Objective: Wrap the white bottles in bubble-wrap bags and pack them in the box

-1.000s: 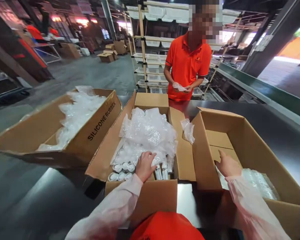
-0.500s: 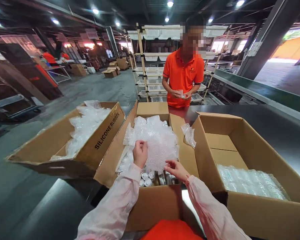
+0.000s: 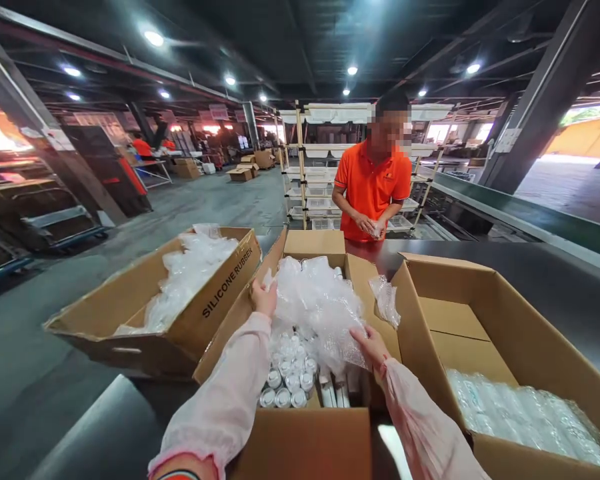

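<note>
My left hand [image 3: 265, 299] is closed on the left edge of a heap of clear bubble wrap bags [image 3: 313, 287] in the middle cardboard box [image 3: 305, 433]. At the heap's right side my right hand [image 3: 371, 345] pinches the edge of a bubble wrap bag [image 3: 343, 333] between thumb and fingers. Below the heap, several silver-lidded round containers [image 3: 283, 398] stand in rows at the box's near left. Beside them lie white, long pieces [image 3: 335, 392], partly hidden under the wrap.
A box marked SILICONE RUBBER [image 3: 230, 280] holds more bubble wrap on the left. The right-hand box [image 3: 545, 327] contains wrapped items [image 3: 525, 413]. One loose bubble wrap piece [image 3: 386, 300] lies on a flap between boxes. Across the dark table stands a co-worker [image 3: 375, 183], before a rack [image 3: 303, 173].
The bubble wrap heap has shifted away from the near edge, uncovering more silver-lidded containers. My left hand has moved left, and my right hand has closed on a bag. The view has tilted up.
</note>
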Motion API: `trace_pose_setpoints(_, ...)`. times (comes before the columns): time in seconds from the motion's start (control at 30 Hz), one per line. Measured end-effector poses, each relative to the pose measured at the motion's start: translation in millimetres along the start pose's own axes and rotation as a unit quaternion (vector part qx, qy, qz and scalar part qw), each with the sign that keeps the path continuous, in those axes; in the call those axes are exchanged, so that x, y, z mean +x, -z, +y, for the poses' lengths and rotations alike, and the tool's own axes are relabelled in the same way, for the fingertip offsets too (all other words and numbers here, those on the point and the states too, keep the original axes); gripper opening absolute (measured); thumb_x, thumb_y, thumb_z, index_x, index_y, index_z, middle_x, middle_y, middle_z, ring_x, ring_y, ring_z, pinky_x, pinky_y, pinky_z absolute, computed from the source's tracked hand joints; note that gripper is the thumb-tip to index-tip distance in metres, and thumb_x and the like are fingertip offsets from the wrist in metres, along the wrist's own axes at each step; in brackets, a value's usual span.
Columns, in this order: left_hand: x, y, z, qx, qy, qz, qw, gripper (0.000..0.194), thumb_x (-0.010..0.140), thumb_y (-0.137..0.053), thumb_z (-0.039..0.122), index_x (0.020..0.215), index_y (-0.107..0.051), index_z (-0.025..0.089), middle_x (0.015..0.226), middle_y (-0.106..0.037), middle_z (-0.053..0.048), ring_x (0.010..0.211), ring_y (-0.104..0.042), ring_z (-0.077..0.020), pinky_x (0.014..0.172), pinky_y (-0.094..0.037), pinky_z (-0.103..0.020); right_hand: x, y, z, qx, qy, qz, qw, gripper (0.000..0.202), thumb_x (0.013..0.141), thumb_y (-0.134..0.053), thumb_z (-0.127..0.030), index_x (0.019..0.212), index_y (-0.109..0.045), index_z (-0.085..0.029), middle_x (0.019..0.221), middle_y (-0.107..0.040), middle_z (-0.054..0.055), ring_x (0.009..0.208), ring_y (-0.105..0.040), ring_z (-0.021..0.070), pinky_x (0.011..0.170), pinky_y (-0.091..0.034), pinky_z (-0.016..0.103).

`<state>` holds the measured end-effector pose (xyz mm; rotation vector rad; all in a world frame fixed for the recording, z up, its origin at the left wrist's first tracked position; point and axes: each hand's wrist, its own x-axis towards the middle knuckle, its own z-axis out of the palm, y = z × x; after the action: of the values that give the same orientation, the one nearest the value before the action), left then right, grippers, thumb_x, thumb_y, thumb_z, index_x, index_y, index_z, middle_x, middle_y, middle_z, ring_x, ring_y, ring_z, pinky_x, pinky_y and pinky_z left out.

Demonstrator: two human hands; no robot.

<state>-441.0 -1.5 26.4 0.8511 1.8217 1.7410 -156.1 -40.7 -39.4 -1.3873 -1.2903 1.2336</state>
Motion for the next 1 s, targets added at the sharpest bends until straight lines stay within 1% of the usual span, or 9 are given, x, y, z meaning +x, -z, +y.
trace_pose_setpoints(0.1, -21.8, -3.1, 4.0, 0.101, -0.197, 0.021, 0.975, 0.051, 0.074, -0.06, 0.03, 0.12, -0.05, 0.014, 0.134, -0.044, -0.018, 0.129, -0.033, -0.0305, 0.106, -0.026, -0.046, -7.7, 8.7, -2.2, 0.004, -0.01, -0.012, 1.0, 0.052, 0.058, -0.062, -0.063, 0.075, -0.063, -0.014, 0.069, -0.065, 0.005, 0.065, -0.058, 0.0199, 0.062, -0.044, 0.03)
trace_pose_setpoints(0.17, -55.1, -12.1, -5.3, 0.126, -0.278, -0.081, 0.949, 0.037, 0.079, -0.054, 0.035, 0.11, -0.058, 0.015, 0.119, -0.057, -0.016, 0.118, -0.046, -0.0277, 0.102, -0.033, -0.043, -13.6, 12.9, -4.0, 0.007, -0.011, -0.031, 0.999, 0.053, 0.059, -0.063, -0.063, 0.077, -0.064, -0.013, 0.069, -0.065, 0.005, 0.064, -0.058, 0.0194, 0.063, -0.044, 0.03)
trace_pose_setpoints(0.3, -118.1, -33.9, -41.6, 0.081, -0.022, -0.345, 0.935, 0.029, 0.068, -0.065, 0.04, 0.084, -0.063, 0.015, 0.075, -0.065, -0.006, 0.07, -0.06, -0.0181, 0.068, -0.048, -0.032, -25.2, 29.8, -10.9, 0.006, -0.002, -0.117, 0.993, 0.054, 0.058, -0.068, -0.058, 0.085, -0.067, -0.012, 0.081, -0.068, 0.007, 0.073, -0.06, 0.0213, 0.071, -0.047, 0.033)
trace_pose_setpoints(0.37, -138.4, -40.0, -58.4, 0.009, 0.129, -0.393, 0.91, 0.036, 0.057, -0.073, 0.044, 0.073, -0.06, 0.015, 0.061, -0.058, 0.0, 0.055, -0.053, -0.0129, 0.054, -0.043, -0.026, -32.9, 39.7, -16.9, -0.044, 0.019, -0.13, 0.99, 0.052, 0.059, -0.068, -0.056, 0.088, -0.067, -0.013, 0.084, -0.068, 0.008, 0.077, -0.061, 0.0234, 0.074, -0.047, 0.035)
trace_pose_setpoints(0.43, -155.3, -41.4, -70.3, -0.055, 0.214, -0.405, 0.887, 0.043, 0.05, -0.075, 0.051, 0.064, -0.054, 0.016, 0.053, -0.048, 0.005, 0.047, -0.045, -0.0088, 0.045, -0.036, -0.023, -43.9, 43.4, -23.0, -0.154, 0.07, -0.04, 0.985, 0.054, 0.057, -0.07, -0.053, 0.095, -0.066, -0.015, 0.087, -0.066, 0.009, 0.083, -0.06, 0.0262, 0.077, -0.047, 0.038)
trace_pose_setpoints(0.53, -181.2, -36.7, -77.6, -0.087, 0.255, -0.385, 0.883, 0.049, 0.049, -0.071, 0.059, 0.063, -0.051, 0.017, 0.051, -0.043, 0.007, 0.045, -0.042, -0.0081, 0.043, -0.035, -0.022, -66.7, 30.4, -25.1, -0.313, 0.134, 0.057, 0.939, 0.058, 0.056, -0.072, -0.05, 0.102, -0.061, -0.016, 0.088, -0.063, 0.009, 0.082, -0.059, 0.0263, 0.074, -0.046, 0.037)
trace_pose_setpoints(0.73, -196.2, -7.6, -68.7, -0.035, 0.154, -0.545, 0.823, 0.037, 0.063, -0.066, 0.051, 0.075, -0.068, 0.016, 0.068, -0.064, -0.003, 0.071, -0.06, -0.0179, 0.069, -0.046, -0.03, -99.8, -0.9, 8.6, -0.355, 0.111, -0.097, 0.923, 0.03, 0.07, -0.056, -0.033, 0.094, -0.064, -0.016, 0.084, -0.068, 0.011, 0.076, -0.063, 0.0276, 0.069, -0.046, 0.038)
trace_pose_setpoints(0.9, -146.8, 24.6, -68.1, 0.223, -0.095, -0.384, 0.891, 0.015, 0.06, -0.068, 0.022, 0.075, -0.071, 0.02, 0.081, -0.071, -0.006, 0.086, -0.063, -0.0252, 0.084, -0.045, -0.035, -95.9, 21.5, 24.5, -0.267, 0.081, -0.144, 0.95, 0.028, 0.074, -0.05, -0.04, 0.062, -0.066, -0.02, 0.058, -0.063, 0.004, 0.061, -0.058, 0.0243, 0.06, -0.043, 0.034)
trace_pose_setpoints(1.0, -107.0, 29.0, -66.2, 0.24, -0.122, -0.284, 0.92, 0.027, 0.073, -0.059, 0.03, 0.095, -0.068, 0.017, 0.099, -0.069, -0.013, 0.099, -0.06, -0.0266, 0.089, -0.043, -0.038, -92.6, 31.1, 24.7, -0.193, 0.02, -0.113, 0.974, 0.028, 0.063, -0.062, -0.046, 0.063, -0.067, -0.018, 0.055, -0.061, 0.002, 0.055, -0.054, 0.02, 0.054, -0.041, 0.03)
